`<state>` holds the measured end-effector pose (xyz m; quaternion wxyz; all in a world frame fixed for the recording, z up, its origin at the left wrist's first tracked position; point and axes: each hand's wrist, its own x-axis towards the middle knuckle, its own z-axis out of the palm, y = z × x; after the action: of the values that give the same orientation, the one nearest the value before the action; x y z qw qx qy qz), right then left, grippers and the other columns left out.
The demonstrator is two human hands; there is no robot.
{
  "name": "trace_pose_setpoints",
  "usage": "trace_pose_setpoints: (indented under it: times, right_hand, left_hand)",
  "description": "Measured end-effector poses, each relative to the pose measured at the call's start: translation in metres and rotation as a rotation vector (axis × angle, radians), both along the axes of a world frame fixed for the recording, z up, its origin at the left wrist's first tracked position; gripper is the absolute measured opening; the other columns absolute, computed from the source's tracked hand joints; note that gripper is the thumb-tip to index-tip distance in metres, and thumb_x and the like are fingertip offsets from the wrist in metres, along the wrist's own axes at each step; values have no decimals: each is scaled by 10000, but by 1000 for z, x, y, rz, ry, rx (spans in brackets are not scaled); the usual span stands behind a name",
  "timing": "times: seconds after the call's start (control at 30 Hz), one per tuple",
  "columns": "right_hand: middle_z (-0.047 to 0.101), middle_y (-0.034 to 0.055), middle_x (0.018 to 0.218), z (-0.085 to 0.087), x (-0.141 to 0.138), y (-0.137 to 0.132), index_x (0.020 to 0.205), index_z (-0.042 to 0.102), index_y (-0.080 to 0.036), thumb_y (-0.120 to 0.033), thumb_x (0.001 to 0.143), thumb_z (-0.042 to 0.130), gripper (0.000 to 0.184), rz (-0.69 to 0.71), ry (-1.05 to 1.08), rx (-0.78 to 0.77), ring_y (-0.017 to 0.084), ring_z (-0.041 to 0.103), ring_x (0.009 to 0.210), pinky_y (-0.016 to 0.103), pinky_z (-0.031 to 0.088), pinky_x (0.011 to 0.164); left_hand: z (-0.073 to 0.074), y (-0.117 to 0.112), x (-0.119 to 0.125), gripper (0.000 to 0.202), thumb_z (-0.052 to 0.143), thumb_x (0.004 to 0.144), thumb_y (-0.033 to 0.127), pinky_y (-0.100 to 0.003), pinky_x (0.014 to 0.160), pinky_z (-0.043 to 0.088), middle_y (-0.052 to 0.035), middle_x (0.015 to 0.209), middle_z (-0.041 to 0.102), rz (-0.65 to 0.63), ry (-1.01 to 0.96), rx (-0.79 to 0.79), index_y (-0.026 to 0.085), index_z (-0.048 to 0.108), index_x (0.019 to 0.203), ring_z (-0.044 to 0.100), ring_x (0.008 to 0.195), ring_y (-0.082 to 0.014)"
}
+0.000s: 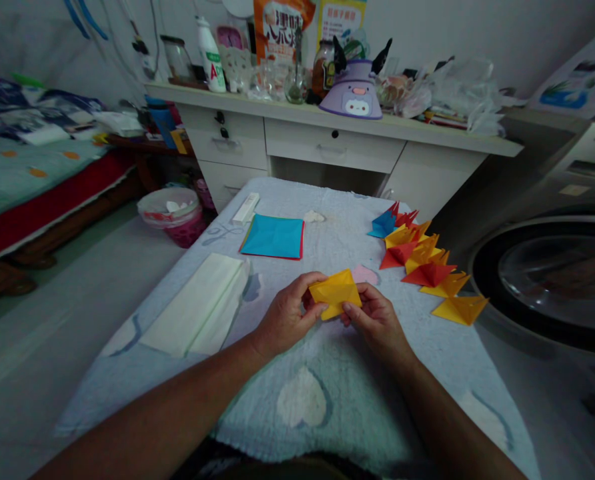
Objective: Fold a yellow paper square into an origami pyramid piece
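Both hands pinch one folded yellow paper (334, 293) just above the towel-covered table (327, 373): the left hand (286, 317) grips its left edge, the right hand (375, 319) its lower right corner. Right of the right hand lies a row of folded paper pieces (424, 261). Beyond the left hand sits a stack of blue sheets (273, 236).

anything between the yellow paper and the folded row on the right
Nothing visible. The left hand and right hand already pinch the yellow paper. Only cloth lies between it and the folded row.
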<state>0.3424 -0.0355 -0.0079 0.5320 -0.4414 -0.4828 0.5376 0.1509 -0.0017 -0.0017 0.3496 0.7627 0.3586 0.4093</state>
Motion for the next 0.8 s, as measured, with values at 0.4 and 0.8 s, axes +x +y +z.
trace_pose_setpoints:
  times: [0.4, 0.8]
  right_hand:
    - [629, -17, 893, -2, -1, 1, 1081, 527, -280, -312, 785, 729, 360, 9, 28, 58, 96, 579, 610, 224, 476, 527]
    - [629, -14, 878, 0, -2, 0, 1096, 496, -275, -295, 819, 690, 339, -7, 34, 86, 106, 618, 649, 226, 486, 557]
  left_hand:
    - [0, 3, 0, 265, 594, 816, 104, -213, 682, 447, -4, 967, 584, 24, -57, 93, 225, 522, 1041, 563, 776, -106]
    - [0, 7, -1, 193, 636, 786, 80, -180, 625, 430, 11, 917, 574, 50, -62, 66, 197, 544, 909, 550, 744, -87]
